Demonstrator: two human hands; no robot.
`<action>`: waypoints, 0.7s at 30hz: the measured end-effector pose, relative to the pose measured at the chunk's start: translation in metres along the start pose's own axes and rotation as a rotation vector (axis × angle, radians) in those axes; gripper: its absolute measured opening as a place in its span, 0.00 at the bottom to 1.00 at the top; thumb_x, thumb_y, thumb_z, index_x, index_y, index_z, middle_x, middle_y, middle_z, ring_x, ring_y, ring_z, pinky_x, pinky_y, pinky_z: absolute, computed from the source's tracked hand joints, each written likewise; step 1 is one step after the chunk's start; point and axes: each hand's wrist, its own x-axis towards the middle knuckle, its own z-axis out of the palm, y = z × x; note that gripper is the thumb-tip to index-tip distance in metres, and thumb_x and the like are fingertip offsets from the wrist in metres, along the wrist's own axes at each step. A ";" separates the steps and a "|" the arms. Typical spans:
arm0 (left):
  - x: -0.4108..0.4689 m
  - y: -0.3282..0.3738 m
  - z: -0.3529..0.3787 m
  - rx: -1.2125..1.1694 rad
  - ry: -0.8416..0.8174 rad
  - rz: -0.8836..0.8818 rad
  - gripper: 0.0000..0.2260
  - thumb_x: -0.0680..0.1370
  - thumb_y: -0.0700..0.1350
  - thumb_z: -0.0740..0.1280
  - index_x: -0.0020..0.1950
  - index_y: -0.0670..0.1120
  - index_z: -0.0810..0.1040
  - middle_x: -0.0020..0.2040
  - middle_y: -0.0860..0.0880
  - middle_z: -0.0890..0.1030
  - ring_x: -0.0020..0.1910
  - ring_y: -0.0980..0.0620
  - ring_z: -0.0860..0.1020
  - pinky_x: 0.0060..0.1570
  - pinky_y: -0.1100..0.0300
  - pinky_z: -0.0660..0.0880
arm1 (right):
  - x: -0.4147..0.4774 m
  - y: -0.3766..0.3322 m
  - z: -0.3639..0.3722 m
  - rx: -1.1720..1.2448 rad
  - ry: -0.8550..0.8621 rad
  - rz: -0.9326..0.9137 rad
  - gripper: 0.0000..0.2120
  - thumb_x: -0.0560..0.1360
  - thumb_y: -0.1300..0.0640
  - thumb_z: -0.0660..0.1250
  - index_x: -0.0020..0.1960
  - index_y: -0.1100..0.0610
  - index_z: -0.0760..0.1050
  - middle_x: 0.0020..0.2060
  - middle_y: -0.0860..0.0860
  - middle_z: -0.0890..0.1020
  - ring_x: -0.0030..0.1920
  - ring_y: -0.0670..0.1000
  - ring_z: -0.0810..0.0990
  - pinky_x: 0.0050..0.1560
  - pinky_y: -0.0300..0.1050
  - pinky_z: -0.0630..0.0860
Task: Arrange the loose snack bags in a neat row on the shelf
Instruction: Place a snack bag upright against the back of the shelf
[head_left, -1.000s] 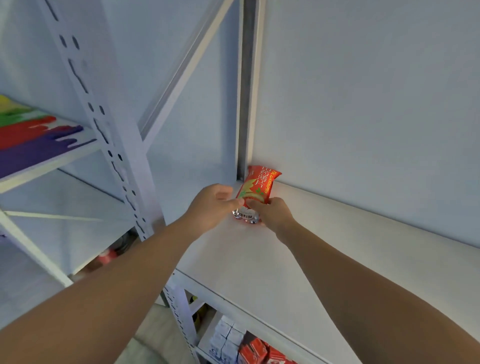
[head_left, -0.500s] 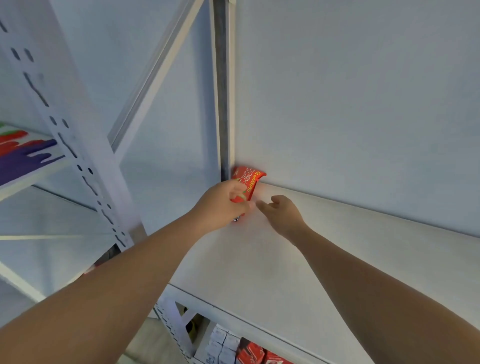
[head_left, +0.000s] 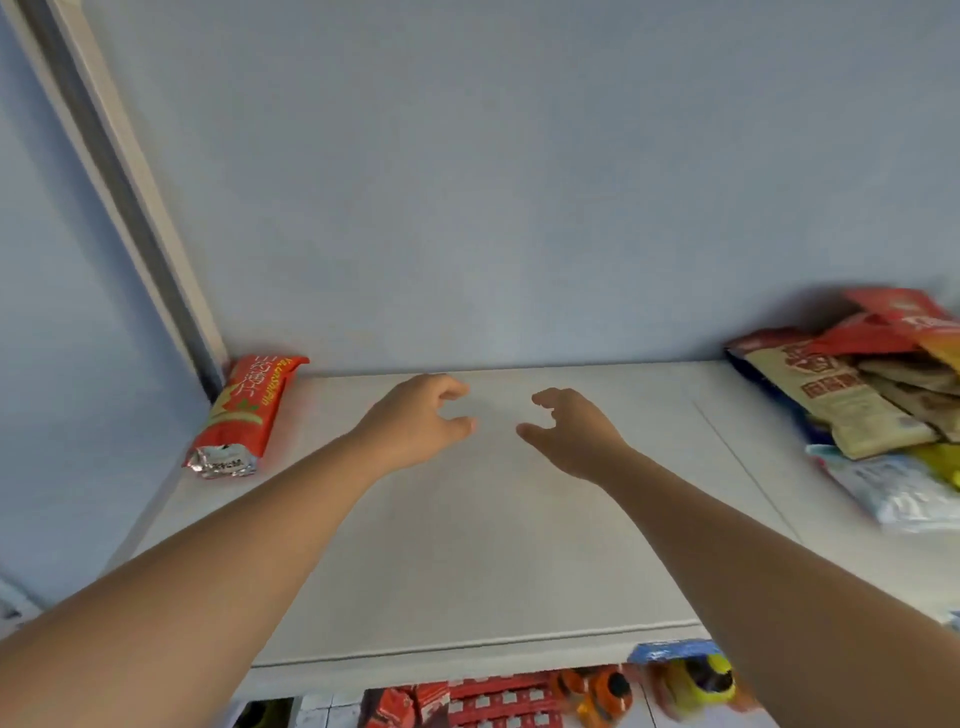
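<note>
A red snack bag (head_left: 244, 410) with a silver end lies by itself in the back left corner of the white shelf (head_left: 467, 545), against the wall. My left hand (head_left: 415, 421) and my right hand (head_left: 571, 431) hover over the middle of the shelf, a short gap between them. Both have loosely curled fingers and hold nothing. A loose heap of snack bags (head_left: 857, 400) sits at the right end of the shelf, with beige, red, yellow and pale blue packs overlapping.
A grey upright post (head_left: 119, 192) rises at the back left corner. The blue-grey wall closes the back. Below the shelf's front edge, a lower level holds red boxes (head_left: 493, 701) and orange and yellow packs (head_left: 696, 680).
Both hands have let go of the red bag, which now lies in the corner, and have moved right to the shelf's middle. The view has swung right, revealing the heap of bags.
</note>
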 end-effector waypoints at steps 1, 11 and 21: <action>0.007 0.014 0.011 0.009 -0.031 0.022 0.23 0.75 0.57 0.72 0.69 0.54 0.75 0.68 0.58 0.77 0.67 0.56 0.75 0.63 0.54 0.74 | -0.006 0.017 -0.013 -0.018 0.019 0.023 0.27 0.79 0.45 0.69 0.75 0.53 0.70 0.72 0.51 0.74 0.69 0.52 0.75 0.67 0.49 0.74; 0.064 0.187 0.147 -0.023 -0.215 0.177 0.22 0.75 0.57 0.73 0.67 0.53 0.76 0.66 0.56 0.78 0.64 0.55 0.77 0.65 0.56 0.73 | -0.064 0.192 -0.136 -0.109 0.183 0.190 0.22 0.79 0.47 0.68 0.70 0.52 0.75 0.66 0.51 0.78 0.66 0.54 0.76 0.66 0.53 0.76; 0.101 0.298 0.254 -0.122 -0.247 0.085 0.20 0.76 0.54 0.73 0.66 0.49 0.78 0.63 0.52 0.80 0.58 0.53 0.80 0.58 0.60 0.75 | -0.044 0.295 -0.219 -0.292 0.182 0.343 0.36 0.75 0.38 0.68 0.76 0.55 0.66 0.72 0.56 0.70 0.73 0.60 0.68 0.70 0.56 0.69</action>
